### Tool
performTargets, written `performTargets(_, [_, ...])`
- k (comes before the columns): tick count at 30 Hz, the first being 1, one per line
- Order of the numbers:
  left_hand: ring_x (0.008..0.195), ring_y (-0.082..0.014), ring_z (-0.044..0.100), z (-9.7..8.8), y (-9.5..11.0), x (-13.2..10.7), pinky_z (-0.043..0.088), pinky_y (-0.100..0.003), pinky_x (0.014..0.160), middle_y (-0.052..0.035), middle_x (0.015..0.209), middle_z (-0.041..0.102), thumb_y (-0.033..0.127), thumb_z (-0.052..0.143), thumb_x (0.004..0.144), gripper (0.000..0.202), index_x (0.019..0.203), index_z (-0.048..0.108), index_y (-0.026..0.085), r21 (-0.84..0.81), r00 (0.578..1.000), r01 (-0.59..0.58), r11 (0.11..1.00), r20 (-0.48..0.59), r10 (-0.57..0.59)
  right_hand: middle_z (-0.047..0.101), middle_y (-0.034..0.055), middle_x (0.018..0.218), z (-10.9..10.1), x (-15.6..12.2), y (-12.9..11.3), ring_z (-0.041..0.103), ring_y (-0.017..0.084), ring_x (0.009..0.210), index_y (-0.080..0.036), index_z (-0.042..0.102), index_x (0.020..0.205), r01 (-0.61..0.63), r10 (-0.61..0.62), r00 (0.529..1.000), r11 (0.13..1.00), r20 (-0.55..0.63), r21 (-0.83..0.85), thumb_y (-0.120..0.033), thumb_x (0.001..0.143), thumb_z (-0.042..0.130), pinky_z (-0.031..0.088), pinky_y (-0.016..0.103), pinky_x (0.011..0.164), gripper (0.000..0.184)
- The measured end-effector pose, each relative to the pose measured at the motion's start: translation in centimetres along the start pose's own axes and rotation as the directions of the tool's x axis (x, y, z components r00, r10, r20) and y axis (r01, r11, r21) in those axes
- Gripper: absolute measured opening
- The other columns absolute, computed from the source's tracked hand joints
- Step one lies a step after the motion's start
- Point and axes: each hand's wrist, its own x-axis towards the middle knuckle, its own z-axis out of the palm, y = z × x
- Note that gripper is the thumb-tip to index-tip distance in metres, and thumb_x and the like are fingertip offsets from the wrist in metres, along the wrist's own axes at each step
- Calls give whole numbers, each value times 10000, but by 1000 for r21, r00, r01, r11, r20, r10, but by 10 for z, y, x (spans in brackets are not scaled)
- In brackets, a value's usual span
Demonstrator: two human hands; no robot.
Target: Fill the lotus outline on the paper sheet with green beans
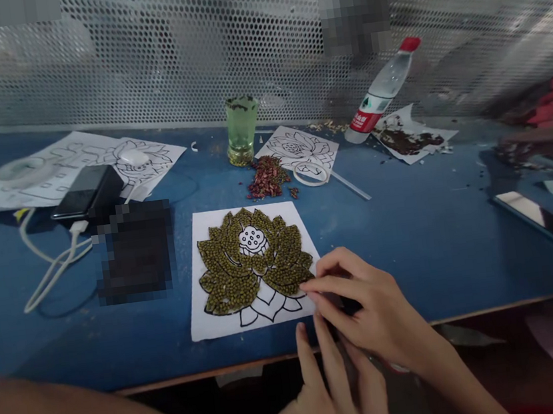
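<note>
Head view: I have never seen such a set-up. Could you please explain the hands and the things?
There is no machine; one person works with two bare hands. The picture comes from a camera worn on their head, looking forward and down. On the blue table lies a white sheet whose flower drawing is mostly covered by small green grains. The right hand, fingertips close together, is at the drawing's lower right; whether its grip holds anything is too small to tell. The left hand is nearer the viewer, fingers stretched, nothing visibly held. Farther back are reddish grains, a green cup and a bottle.
</note>
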Motion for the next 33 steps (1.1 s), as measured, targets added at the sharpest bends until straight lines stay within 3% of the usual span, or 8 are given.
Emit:
performTargets(5, [1014, -363, 797, 11, 12, -4, 659, -506, 821, -96, 1183, 742, 324, 600, 998, 277, 1128, 763, 141, -24, 995, 96, 995, -36, -97, 643, 73, 1078, -2, 1, 1, 659, 188, 944, -248, 812, 1135, 29, -29, 999, 1000, 15, -3, -171, 1030, 611, 582, 323, 780, 240])
performTargets(10, [1015, -323, 800, 11, 11, -3, 648, -475, 817, -88, 1188, 725, 284, 522, 1029, 307, 1161, 764, 150, 33, 1000, 4, 999, 3, -4, 652, 74, 1074, -4, 0, 1, 666, 191, 944, -250, 815, 1164, 37, -37, 999, 999, 10, 3, -182, 1024, 627, 592, 333, 779, 243])
performTargets(14, [1036, -334, 796, 13, 11, -5, 645, -504, 869, -113, 1164, 733, 282, 537, 1040, 279, 1114, 741, 107, 91, 999, 32, 995, -15, -31, 653, 71, 1062, -3, -1, 2, 670, 184, 916, -244, 816, 1135, 26, -26, 999, 1000, -25, 1, -180, 1011, 635, 591, 332, 766, 229])
performTargets(20, [970, -312, 812, 17, 15, -7, 692, -454, 820, -101, 1083, 765, 307, 573, 1039, 268, 1116, 729, 103, 114, 1000, -16, 993, -13, 18, 661, 74, 1053, -1, 2, 1, 664, 187, 929, -243, 826, 1108, 57, -57, 998, 998, -4, -16, -164, 1016, 635, 585, 324, 768, 226])
performTargets(23, [988, -339, 812, 20, 26, -9, 695, -507, 855, -114, 990, 787, 354, 596, 1035, 287, 1147, 713, 117, 152, 998, 45, 987, 46, -52, 670, 72, 1044, -1, 3, 0, 668, 187, 928, -245, 830, 1079, 49, -49, 999, 999, 0, -6, -160, 1016, 634, 582, 318, 761, 223])
performTargets(27, [1020, -356, 807, 24, 37, -11, 678, -516, 893, -141, 978, 799, 405, 657, 1008, 337, 1186, 697, 122, 187, 986, 165, 968, 8, -169, 695, 73, 1050, -1, 1, 0, 692, 197, 916, -244, 817, 1088, -6, 6, 999, 1000, -40, 8, -177, 992, 642, 593, 333, 770, 210])
performTargets(30, [1058, -347, 801, 23, 32, -12, 664, -502, 931, -146, 1013, 801, 414, 618, 1041, 343, 1203, 695, 122, 189, 992, 113, 975, 30, -121, 706, 77, 1050, -1, 1, 0, 703, 206, 911, -238, 804, 1040, -45, 46, 997, 999, -69, 6, -173, 977, 638, 596, 345, 779, 189])
performTargets(33, [1047, -335, 803, 22, 30, -15, 671, -469, 923, -146, 1007, 801, 402, 606, 1054, 337, 1197, 701, 113, 164, 998, 49, 985, 34, -55, 691, 75, 1042, -3, 3, 0, 693, 197, 890, -233, 788, 990, -54, 53, 998, 998, -26, -24, -169, 1008, 608, 590, 340, 778, 192])
